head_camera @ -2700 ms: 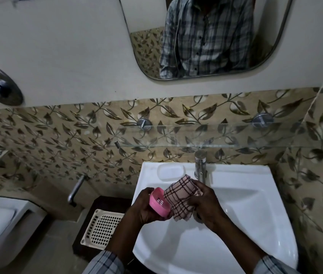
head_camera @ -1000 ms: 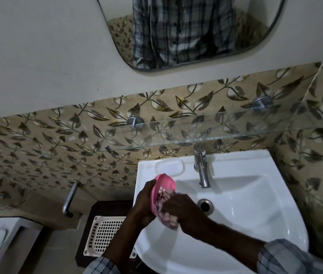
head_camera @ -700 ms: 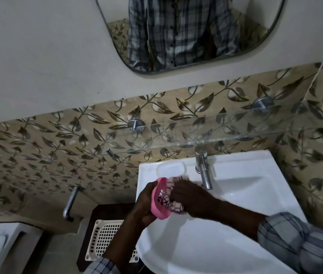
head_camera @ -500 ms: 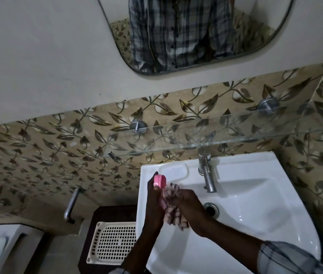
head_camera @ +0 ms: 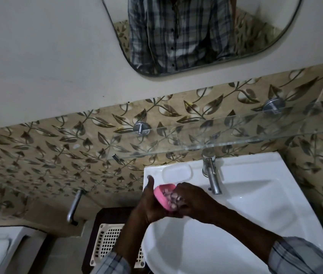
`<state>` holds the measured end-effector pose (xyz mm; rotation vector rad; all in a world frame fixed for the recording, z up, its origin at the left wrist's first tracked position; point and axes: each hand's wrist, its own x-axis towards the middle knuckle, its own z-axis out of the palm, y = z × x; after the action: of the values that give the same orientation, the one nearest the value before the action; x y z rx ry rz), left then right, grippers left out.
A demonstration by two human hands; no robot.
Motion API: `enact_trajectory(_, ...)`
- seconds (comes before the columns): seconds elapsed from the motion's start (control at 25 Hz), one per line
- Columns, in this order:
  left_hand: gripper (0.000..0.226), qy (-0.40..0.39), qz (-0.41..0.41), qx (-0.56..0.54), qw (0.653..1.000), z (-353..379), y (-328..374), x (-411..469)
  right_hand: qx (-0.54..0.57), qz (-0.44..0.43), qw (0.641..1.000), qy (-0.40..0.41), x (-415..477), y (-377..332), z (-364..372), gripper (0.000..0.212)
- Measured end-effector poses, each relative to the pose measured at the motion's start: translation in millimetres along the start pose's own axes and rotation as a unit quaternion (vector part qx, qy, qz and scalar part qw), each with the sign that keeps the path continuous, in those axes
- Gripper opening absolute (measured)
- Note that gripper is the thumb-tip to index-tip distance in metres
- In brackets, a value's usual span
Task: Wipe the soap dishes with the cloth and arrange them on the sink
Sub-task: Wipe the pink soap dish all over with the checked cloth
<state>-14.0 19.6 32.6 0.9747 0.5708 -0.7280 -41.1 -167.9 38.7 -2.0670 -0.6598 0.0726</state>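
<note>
Sink [head_camera: 255,214], white, corner-mounted: chrome tap [head_camera: 212,178] upright on rear ledge, moulded soap recess [head_camera: 177,172] just L of it. Dark stand [head_camera: 105,214] beside sink, L side, w/ white perforated tray [head_camera: 109,240] lying on top.

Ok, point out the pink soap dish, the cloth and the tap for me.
pink soap dish [head_camera: 160,198]: head view, on its pink outer rim.
cloth [head_camera: 170,196]: head view, on the checked fabric bunched inside the dish.
tap [head_camera: 213,181]: head view, on the metal spout.
</note>
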Motion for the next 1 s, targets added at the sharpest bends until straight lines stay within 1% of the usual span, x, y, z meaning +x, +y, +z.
enact_trajectory(0.04, 0.094, -0.040, -0.068, -0.022, 0.997, 4.5, 11.9, -4.7, -0.140, -0.094, 0.986, -0.014, -4.0, 3.0, 2.9, 0.041)
enact_trajectory(0.08, 0.085, -0.053, -0.090, -0.003, 0.995, 10.0, 18.1, -6.7, -0.266, -0.180, 0.947, 0.004, -7.8, 10.3, 9.8, 0.042)
enact_trajectory(0.12, 0.072, -0.035, -0.087, 0.020, 0.995, 16.2, 16.3, -6.4, -0.279, -0.186, 0.942, 0.023, -10.7, 10.7, 15.6, 0.037)
enact_trajectory(0.16, 0.063, -0.020, -0.070, 0.017, 0.997, 19.3, 9.9, -3.3, -0.220, -0.136, 0.965, 0.043, -10.2, 4.5, 17.0, 0.029)
enact_trajectory(0.2, 0.058, 0.006, -0.028, 0.027, 0.999, 21.5, 1.7, 0.4, -0.071, -0.024, 0.994, 0.084, -9.1, -6.2, 15.5, 0.020)
enact_trajectory(0.24, 0.057, 0.028, 0.015, 0.039, 0.999, 23.8, -7.2, 2.5, 0.138, 0.140, 0.977, 0.081, -7.4, -16.2, 22.7, 0.015)
enact_trajectory(0.28, 0.057, 0.046, 0.045, 0.047, 0.997, 26.1, -13.7, 4.2, 0.292, 0.260, 0.916, 0.085, -6.6, -14.9, 35.6, 0.017)
enact_trajectory(0.32, 0.056, 0.063, 0.055, 0.058, 0.995, 27.7, -16.5, 5.0, 0.359, 0.312, 0.875, 0.090, -9.0, -14.8, 45.5, 0.019)
enact_trajectory(0.36, 0.056, 0.077, 0.046, 0.071, 0.993, 28.2, -14.8, 4.4, 0.356, 0.291, 0.882, 0.104, -14.3, -12.7, 55.1, 0.019)
enact_trajectory(0.4, 0.055, 0.082, 0.023, 0.080, 0.993, 27.2, -11.1, 2.9, 0.286, 0.198, 0.928, 0.131, -21.8, -9.8, 61.1, 0.022)
enact_trajectory(0.44, 0.054, 0.072, -0.009, 0.085, 0.994, 24.8, -7.5, 0.9, 0.128, 0.068, 0.978, 0.148, -32.2, -2.0, 64.8, 0.028)
enact_trajectory(0.48, 0.052, 0.047, -0.046, 0.091, 0.994, 21.6, -6.5, -2.1, -0.067, -0.095, 0.982, 0.149, -39.3, 20.1, 63.8, 0.032)
enact_trajectory(0.52, 0.050, 0.018, -0.072, 0.094, 0.993, 19.1, -7.7, -6.6, -0.206, -0.221, 0.947, 0.111, -39.8, 40.9, 46.6, 0.031)
enact_trajectory(0.56, 0.046, 0.000, -0.079, 0.094, 0.992, 16.5, -10.6, -9.9, -0.267, -0.284, 0.919, 0.057, -35.2, 59.7, 25.3, 0.029)
enact_trajectory(0.6, 0.042, -0.007, -0.073, 0.088, 0.993, 15.7, -11.8, -13.4, -0.288, -0.305, 0.908, 0.015, -29.1, 68.2, 3.5, 0.024)
enact_trajectory(0.64, 0.039, -0.006, -0.061, 0.072, 0.996, 15.5, -11.2, -13.7, -0.293, -0.310, 0.905, 0.000, -21.6, 73.7, -9.9, 0.021)
enact_trajectory(0.72, 0.039, 0.008, -0.034, 0.036, 0.999, 20.9, -10.3, -13.2, -0.301, -0.270, 0.915, 0.000, -16.2, 68.1, -4.9, 0.021)
enact_trajectory(0.76, 0.040, 0.020, -0.018, 0.024, 0.999, 22.9, -14.0, -10.7, -0.285, -0.222, 0.932, -0.002, -18.6, 59.5, 8.6, 0.021)
enact_trajectory(0.8, 0.043, 0.043, 0.003, 0.028, 0.999, 23.8, -21.3, -7.4, -0.232, -0.155, 0.960, 0.006, -23.4, 48.0, 25.9, 0.023)
enact_trajectory(0.84, 0.045, 0.074, 0.031, 0.045, 0.996, 20.8, -30.1, -3.1, -0.134, -0.056, 0.989, 0.001, -30.0, 29.5, 37.7, 0.023)
enact_trajectory(0.88, 0.047, 0.102, 0.071, 0.074, 0.989, 15.6, -38.9, 0.7, -0.005, 0.061, 0.998, -0.006, -33.7, 11.8, 43.9, 0.017)
enact_trajectory(0.92, 0.049, 0.123, 0.122, 0.106, 0.979, 12.4, -45.9, 1.0, 0.126, 0.152, 0.980, -0.008, -33.0, -2.3, 44.3, 0.012)
enact_trajectory(0.96, 0.051, 0.133, 0.188, 0.129, 0.965, 8.8, -51.7, 2.4, 0.243, 0.217, 0.945, 0.010, -26.5, -7.1, 38.6, 0.013)
enact_trajectory(1.0, 0.050, 0.121, 0.254, 0.132, 0.950, 5.6, -57.0, 5.6, 0.331, 0.266, 0.904, 0.046, -15.4, -8.4, 30.2, 0.014)
